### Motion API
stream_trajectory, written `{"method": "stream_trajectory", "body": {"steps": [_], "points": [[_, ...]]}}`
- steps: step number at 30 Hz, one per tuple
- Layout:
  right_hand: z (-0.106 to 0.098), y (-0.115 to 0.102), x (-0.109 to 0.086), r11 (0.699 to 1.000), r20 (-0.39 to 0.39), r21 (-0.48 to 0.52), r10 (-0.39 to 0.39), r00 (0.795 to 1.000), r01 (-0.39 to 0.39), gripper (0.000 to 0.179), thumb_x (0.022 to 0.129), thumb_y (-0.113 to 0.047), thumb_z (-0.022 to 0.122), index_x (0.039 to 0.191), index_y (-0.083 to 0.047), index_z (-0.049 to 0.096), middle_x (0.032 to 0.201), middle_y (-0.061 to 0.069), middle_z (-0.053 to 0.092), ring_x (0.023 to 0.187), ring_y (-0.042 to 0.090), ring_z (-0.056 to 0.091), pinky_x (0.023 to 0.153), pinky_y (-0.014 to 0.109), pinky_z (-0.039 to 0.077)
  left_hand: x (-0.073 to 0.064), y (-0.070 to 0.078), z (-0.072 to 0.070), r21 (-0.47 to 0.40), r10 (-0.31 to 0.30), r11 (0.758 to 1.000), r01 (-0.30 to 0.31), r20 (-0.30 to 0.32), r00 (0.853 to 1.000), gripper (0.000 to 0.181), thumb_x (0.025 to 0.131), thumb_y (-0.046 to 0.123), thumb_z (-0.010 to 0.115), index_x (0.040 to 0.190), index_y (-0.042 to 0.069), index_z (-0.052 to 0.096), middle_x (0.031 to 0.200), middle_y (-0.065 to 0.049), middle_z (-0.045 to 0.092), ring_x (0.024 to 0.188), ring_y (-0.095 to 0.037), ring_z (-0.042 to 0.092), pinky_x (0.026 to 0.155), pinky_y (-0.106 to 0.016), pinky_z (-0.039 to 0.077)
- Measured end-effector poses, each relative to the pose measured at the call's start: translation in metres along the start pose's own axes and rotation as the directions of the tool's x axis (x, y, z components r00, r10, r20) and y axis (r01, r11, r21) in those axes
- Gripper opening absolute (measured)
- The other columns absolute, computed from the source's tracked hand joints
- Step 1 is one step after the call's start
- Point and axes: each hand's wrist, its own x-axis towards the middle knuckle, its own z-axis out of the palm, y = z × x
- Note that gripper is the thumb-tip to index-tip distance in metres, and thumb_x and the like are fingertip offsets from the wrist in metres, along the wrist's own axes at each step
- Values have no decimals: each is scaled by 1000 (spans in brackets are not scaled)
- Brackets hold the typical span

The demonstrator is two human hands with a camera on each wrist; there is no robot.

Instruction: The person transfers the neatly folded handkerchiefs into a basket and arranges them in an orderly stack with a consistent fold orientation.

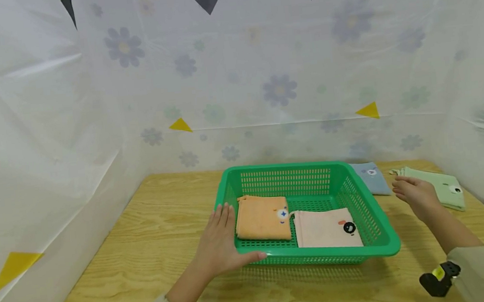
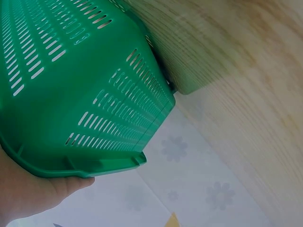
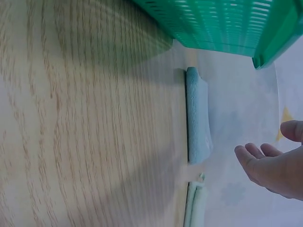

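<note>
A green plastic basket point(image 1: 294, 252) stands on the table, holding a folded orange towel point(image 1: 261, 219) and a folded pale pink towel point(image 1: 322, 230). At its front left corner my left hand point(image 1: 217, 246) rests on the rim, fingers straight and thumb along the front edge. The left wrist view shows the same hand point(image 2: 33, 191) against the basket rim. My right hand point(image 1: 416, 195) is in the air right of the basket, holding nothing, its fingers loosely bent. Nearest to it are a folded light green towel point(image 1: 439, 186) and a folded blue towel point(image 1: 371, 178).
The wooden table point(image 1: 156, 254) extends left and in front of the basket. White sheeting point(image 1: 236, 84) with flower prints hangs behind the table and along both sides. A black wrist device point(image 1: 439, 280) sits by my right sleeve.
</note>
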Motion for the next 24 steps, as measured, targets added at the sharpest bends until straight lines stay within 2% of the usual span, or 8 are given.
{"method": "stream_trajectory", "body": {"steps": [1,4,9,16,21,24], "points": [[0,1,1,1000,3,12,12,1000,-12,70,99,-36,29,145,9,2,150,32,2,136,33,31,111,39,31,0,0,0,0,-1,1000,1,1,1000,132,60,96,15,147,-4,16,153,-22,14,143,-35,11,117,-48,14],[-1,3,4,998,3,42,49,999,-49,68,99,-33,28,145,9,-1,151,30,-1,139,41,12,113,42,25,0,0,0,2,-3,1000,3,6,1000,133,59,96,15,147,-4,15,153,-22,14,143,-35,11,117,-48,14],[0,6,8,990,-21,107,98,995,-95,67,99,-30,28,145,8,-2,152,27,-1,139,42,8,114,43,20,0,0,-1,6,-6,1000,6,14,1000,133,59,96,15,147,-4,15,153,-22,14,143,-35,11,117,-49,13],[-1,11,16,983,-80,143,128,989,-116,68,98,-30,31,145,8,1,151,27,3,139,40,10,115,40,21,0,0,-2,1,-2,1000,2,7,1000,133,59,96,12,147,-4,15,153,-22,14,143,-35,11,117,-49,13],[-3,14,20,976,-69,163,157,985,-144,68,98,-31,30,145,7,-1,152,25,1,140,39,8,115,40,20,0,1,-2,2,0,1000,0,3,1000,134,58,96,11,147,-4,15,153,-22,14,143,-35,11,117,-49,14],[-4,17,23,965,-30,201,175,984,-166,66,99,-28,29,145,6,-4,152,23,-3,141,37,5,116,39,17,0,0,-2,4,-4,1000,4,7,1000,134,58,96,11,147,-4,15,153,-22,14,143,-35,10,117,-49,13]]}}
